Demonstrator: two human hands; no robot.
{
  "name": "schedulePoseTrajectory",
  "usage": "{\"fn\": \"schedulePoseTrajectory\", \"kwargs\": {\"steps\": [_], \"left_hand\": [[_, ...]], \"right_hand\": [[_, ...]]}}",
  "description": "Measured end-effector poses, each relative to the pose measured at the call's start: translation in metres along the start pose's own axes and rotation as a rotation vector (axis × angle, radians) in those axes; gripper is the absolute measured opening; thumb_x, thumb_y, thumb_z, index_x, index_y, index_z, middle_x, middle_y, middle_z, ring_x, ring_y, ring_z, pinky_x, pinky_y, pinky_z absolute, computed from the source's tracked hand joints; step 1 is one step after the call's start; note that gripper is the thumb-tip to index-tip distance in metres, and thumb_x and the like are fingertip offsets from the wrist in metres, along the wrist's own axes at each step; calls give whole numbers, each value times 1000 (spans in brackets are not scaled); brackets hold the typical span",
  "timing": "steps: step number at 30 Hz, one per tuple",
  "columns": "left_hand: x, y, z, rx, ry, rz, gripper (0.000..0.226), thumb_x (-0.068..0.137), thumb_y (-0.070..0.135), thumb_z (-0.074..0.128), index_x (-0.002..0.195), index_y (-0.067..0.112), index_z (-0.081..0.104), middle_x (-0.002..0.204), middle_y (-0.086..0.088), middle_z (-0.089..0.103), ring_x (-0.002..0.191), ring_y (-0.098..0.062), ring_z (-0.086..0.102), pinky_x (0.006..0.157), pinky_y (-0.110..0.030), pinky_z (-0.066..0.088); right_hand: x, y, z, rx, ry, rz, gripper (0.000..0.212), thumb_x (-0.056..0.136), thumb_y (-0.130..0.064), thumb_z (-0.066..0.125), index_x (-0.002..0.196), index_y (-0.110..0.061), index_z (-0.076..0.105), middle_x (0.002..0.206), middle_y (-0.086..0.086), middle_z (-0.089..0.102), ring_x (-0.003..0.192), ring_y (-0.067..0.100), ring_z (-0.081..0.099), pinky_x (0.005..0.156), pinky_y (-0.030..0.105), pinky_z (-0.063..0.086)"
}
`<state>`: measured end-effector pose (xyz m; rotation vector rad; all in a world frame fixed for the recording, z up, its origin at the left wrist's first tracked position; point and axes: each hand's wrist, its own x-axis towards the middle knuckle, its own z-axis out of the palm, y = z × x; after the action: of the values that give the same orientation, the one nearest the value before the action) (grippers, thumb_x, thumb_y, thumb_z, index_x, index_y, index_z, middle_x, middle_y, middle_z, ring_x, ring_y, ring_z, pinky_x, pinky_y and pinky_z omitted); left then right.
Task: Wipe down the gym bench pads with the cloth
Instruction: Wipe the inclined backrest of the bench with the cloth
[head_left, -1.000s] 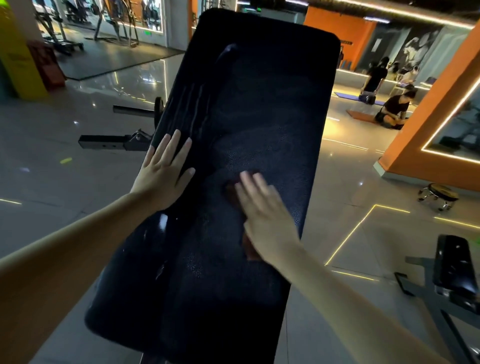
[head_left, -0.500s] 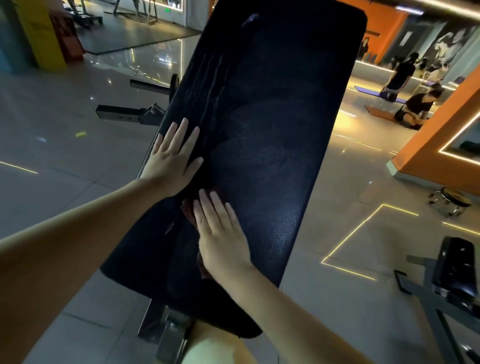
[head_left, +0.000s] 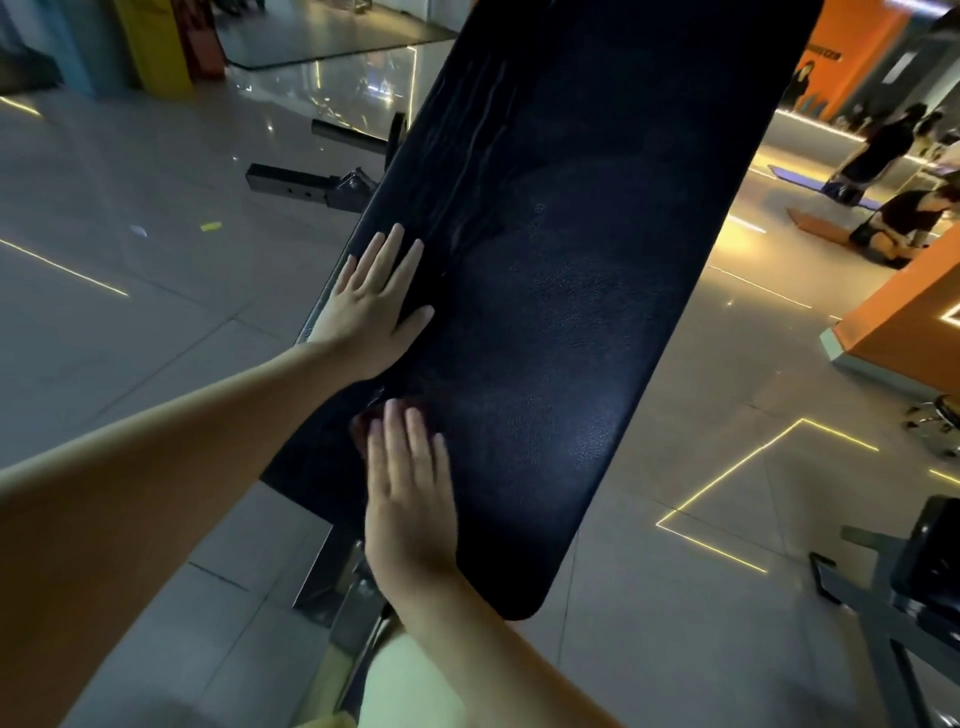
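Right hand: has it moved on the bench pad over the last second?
Yes. The right hand, pressing the cloth flat, slid from the bench pad's middle toward its left edge, ending just below the left hand.

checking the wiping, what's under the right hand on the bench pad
A reddish cloth on the pad. Only its edge shows beyond the right hand; the rest is covered.
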<state>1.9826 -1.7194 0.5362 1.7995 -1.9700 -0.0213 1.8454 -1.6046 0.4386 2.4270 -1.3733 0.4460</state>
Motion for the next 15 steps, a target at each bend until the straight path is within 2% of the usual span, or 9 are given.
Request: {"fn": "schedulePoseTrajectory", "kwargs": {"steps": [2, 4, 7, 9, 11, 13, 15], "left_hand": [[-11, -1, 4, -5, 10, -2, 74, 102, 45, 37, 158, 17, -4, 164, -5, -13, 151, -20, -14, 123, -37, -5], [-19, -1, 6, -25, 10, -6, 77, 102, 44, 38, 157, 13, -6, 164, -5, -12, 151, -20, -13, 124, -38, -3], [-28, -1, 8, -72, 19, -20, 79, 102, 41, 42, 156, 9, -5, 164, -6, -10, 151, -20, -11, 123, -35, -4], [-35, -3, 9, -101, 36, -22, 80, 102, 40, 44, 156, 7, -4, 164, -7, -8, 151, -19, -10, 123, -33, -3], [-44, -5, 12, -120, 33, -35, 81, 101, 40, 46, 156, 7, -4, 164, -7, -7, 151, -18, -10, 123, -31, -4], [-57, -8, 16, -115, 27, -44, 82, 100, 40, 47, 156, 8, -4, 164, -7, -7, 151, -18, -10, 123, -30, -4], [-70, -12, 23, -91, 43, -39, 81, 101, 41, 46, 156, 6, -2, 164, -9, -5, 151, -20, -8, 123, -33, -1]], "right_hand": [[-3, 9, -1, -75, -112, -195, 66, 88, -26, 42, 151, -10, 36, 162, 11, 22, 149, 27, 18, 121, 44, 11], [-5, 34, -8, -110, -141, -333, 63, 88, -27, 39, 150, -15, 40, 161, 5, 27, 148, 22, 24, 120, 39, 16], [-6, 92, -27, -124, -118, -344, 66, 82, -18, 41, 148, -14, 43, 158, 3, 35, 147, 21, 28, 121, 38, 18], [-11, 129, -40, -149, -87, -249, 72, 77, -14, 50, 148, -10, 41, 158, 7, 34, 148, 23, 25, 121, 42, 20], [-23, 144, -45, -101, -37, -55, 66, 86, -17, 47, 150, -6, 35, 161, 11, 26, 150, 29, 20, 121, 46, 20], [-32, 129, -39, 19, 19, 188, 60, 92, -16, 38, 150, -2, 35, 161, 16, 23, 150, 34, 16, 120, 50, 19], [-32, 95, -28, 92, 53, 316, 63, 90, -15, 43, 150, -1, 34, 160, 19, 24, 149, 37, 16, 121, 51, 17]]}}
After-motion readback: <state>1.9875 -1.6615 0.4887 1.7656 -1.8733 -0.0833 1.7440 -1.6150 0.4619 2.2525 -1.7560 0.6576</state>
